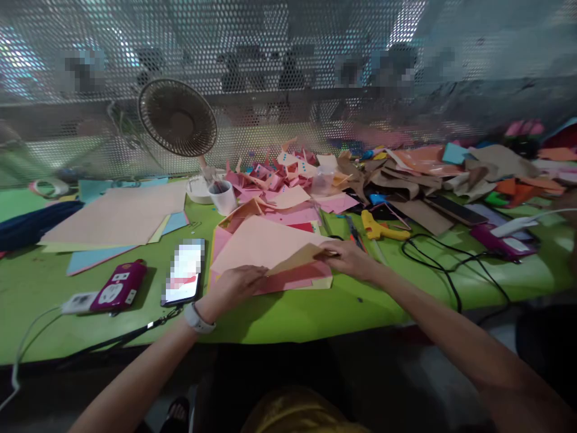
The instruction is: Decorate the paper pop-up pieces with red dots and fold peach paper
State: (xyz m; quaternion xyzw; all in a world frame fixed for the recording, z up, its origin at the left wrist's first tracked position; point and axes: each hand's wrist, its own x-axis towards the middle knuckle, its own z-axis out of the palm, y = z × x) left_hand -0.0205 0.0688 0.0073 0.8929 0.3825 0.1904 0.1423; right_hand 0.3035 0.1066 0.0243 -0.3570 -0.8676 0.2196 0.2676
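At the far left of the green table lies one roll of tape, and nearer sits one maroon power strip with one phone just to its right. Behind them a loose stack of large paper sheets spreads out, with one small fan standing at the far edge and one white cup near its base. The left hand reaches in from the near left, forearm angled up across the table edge with a white wristband on the wrist, palm down and fingers flat on the near left corner of a tan paper sheet. This sheet lies on a pink sheet near the middle of the table (other colours show beneath). The right hand comes in from the near right, arm stretched long, its fingers pinched on the tan sheet's right end, lifting it slightly. Farther right lie one yellow glue gun, a black cable and a heap of brown and orange paper scraps.
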